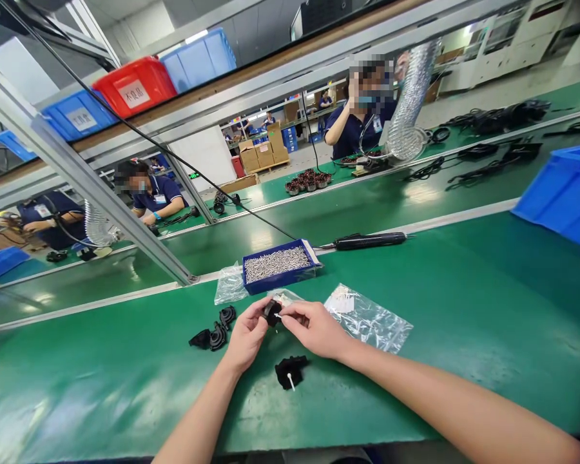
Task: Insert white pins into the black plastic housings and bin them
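Observation:
My left hand (247,336) pinches a small black plastic part (272,312) above the green bench. My right hand (314,328) meets it from the right, fingers closed on a thin white pin (278,315) at the part's side. Another black part with a white pin (290,372) lies on the mat just below my hands. Three more black parts (215,334) lie to the left. A blue tray of metal screws (279,265) stands just behind my hands.
Clear plastic bags (370,317) lie right of my hands and beside the tray. A black electric screwdriver (367,241) on a cable rests behind. A blue bin (563,193) sits at far right. People in blue shirts work across the belt.

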`<state>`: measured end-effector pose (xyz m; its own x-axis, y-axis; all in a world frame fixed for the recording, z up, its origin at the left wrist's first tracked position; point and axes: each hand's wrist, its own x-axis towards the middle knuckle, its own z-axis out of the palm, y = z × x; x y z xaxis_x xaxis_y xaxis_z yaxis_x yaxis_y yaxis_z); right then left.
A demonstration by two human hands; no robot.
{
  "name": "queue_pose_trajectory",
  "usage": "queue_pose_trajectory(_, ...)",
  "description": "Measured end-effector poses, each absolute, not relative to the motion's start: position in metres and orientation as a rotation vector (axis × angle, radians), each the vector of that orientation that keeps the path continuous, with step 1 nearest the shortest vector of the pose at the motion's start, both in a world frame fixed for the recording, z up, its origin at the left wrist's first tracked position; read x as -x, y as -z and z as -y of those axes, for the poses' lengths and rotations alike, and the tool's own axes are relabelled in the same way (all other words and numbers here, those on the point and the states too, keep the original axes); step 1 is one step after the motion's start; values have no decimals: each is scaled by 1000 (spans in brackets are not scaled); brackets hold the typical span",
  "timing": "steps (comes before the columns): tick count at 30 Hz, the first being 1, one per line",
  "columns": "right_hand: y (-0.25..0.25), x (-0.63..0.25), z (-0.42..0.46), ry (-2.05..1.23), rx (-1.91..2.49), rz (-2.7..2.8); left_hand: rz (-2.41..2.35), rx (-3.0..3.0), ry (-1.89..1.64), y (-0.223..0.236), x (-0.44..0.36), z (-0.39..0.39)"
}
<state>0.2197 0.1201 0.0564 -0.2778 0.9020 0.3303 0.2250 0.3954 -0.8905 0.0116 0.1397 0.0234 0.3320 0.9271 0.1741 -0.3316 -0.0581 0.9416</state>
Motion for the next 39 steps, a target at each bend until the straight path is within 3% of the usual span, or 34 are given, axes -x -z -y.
queue_pose_trajectory(8, -57, -222, -124, -1209, 1049, 1663, -709, -1484, -1185, -29, -10, -138)
queue_pose_trajectory(22, -57, -223, -119, -1195, 983, 1724, -672, -1517, -1229, -23, -12, -134)
queue_pose_trajectory(28, -69, -226, -126, -1161, 1044, 1866, -874, -1691, -1123, -43, 2, -136)
queue_pose_trajectory(30, -79, -236, -131, -1045, 1125, 2021, -895, -1704, -1012, -52, 15, -137)
queue_pose_trajectory(35, -96, -266, -139, -282, 1579, 2347, -866, -1715, -483, -63, 40, -138)
queue_pose_trajectory(39, -89, -267, -138, -247, 1646, 2450, -815, -1760, -365, -62, 38, -137)
